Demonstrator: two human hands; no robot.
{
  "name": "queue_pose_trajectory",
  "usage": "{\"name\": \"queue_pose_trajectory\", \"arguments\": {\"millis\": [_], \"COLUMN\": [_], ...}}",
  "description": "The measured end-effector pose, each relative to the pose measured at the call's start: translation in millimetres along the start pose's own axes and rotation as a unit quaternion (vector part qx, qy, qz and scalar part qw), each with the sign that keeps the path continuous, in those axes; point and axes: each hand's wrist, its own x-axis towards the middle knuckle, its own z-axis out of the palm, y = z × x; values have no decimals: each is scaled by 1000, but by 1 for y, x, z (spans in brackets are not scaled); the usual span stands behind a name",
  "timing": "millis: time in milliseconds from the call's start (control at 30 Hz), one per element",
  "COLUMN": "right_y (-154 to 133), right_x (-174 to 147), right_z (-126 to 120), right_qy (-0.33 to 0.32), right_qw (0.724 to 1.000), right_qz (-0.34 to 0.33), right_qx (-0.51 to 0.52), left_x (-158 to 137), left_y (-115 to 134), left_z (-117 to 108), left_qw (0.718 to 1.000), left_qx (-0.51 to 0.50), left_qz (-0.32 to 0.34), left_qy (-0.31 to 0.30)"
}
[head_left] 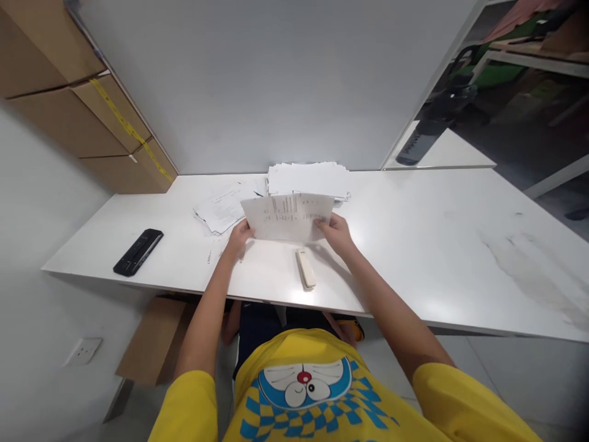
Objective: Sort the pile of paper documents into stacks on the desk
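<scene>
My left hand (240,237) and my right hand (335,233) hold a printed sheet of paper (288,218) between them, tilted up above the white table. The left fingers grip its lower left corner, while my right thumb presses on its right side. I cannot tell whether it is one sheet or more. On the table just below the paper lies a cream-coloured stapler (305,268). Behind the paper sits a thick stack of white paper (308,179). To the left of that stack, loose printed sheets (221,205) are spread out.
A black case-like object (138,252) lies near the table's (414,258) left front edge. Cardboard boxes (101,123) stand at the back left. A dark bottle (426,132) stands at the back right by the panel (285,80). Another cardboard box (154,337) is under the table.
</scene>
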Motion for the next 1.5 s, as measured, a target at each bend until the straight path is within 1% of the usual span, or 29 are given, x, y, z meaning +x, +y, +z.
{"name": "queue_pose_trajectory", "arguments": {"millis": [33, 100, 167, 233, 267, 300, 333, 367, 467, 600, 700, 767, 900, 1100, 1167, 1300, 1367, 1500], "right_y": [-7, -20, -31, -40, -42, -45, -46, -47, -47, -41, -36, -35, -43, -60, -59, -51, -47, -48], "right_x": [-9, -37, -74, -113, -131, -148, -162, -173, -193, -198, -197, -195, -193, -196, -195, -189, -187, -184], "right_z": [-7, -24, -45, -66, -76, -85, -93, -99, -111, -119, -125, -130, -136, -133, -130, -124, -123, -122], "right_qy": [-1, -32, -98, -183, -214, -225, -218, -194, -99, -33, -15, -28, -86, -152, -153, -121, -124, -140], "right_qw": [1000, 998, 987, 959, 943, 930, 922, 920, 926, 935, 941, 945, 947, 939, 942, 948, 944, 939], "right_qz": [5, 41, 116, 214, 256, 289, 314, 331, 354, 345, 328, 313, 298, 300, 291, 276, 276, 285], "right_qx": [18, 48, 43, 7, -16, -40, -61, -78, -88, -69, -76, -86, -88, -69, -66, -105, -129, -136], "left_x": [0, 3, 5, 6, 6, 5, 4, 3, 1, -1, -1, -1, 0, 0, -1, -2, -2, 0], "left_y": [1, 1, -1, -3, -4, -4, -4, -3, -2, -5, -9, -9, -7, -10, -11, -10, -10, -13], "left_z": [-1, -2, -1, 2, 4, 6, 8, 10, 13, 13, 12, 11, 10, 9, 8, 8, 8, 6], "left_qw": [1000, 999, 998, 998, 997, 996, 994, 992, 987, 985, 985, 983, 979, 977, 977, 976, 975, 974], "left_qx": [-10, -20, -10, 23, 46, 71, 96, 117, 159, 168, 173, 181, 200, 208, 210, 215, 218, 225], "left_qz": [5, 2, -8, -9, -6, -1, 5, 9, 20, 26, 25, 27, 35, 41, 41, 38, 36, 31], "left_qy": [5, 31, 58, 66, 61, 55, 49, 43, 26, 15, 13, 9, 3, 5, 7, 12, 11, 13]}}
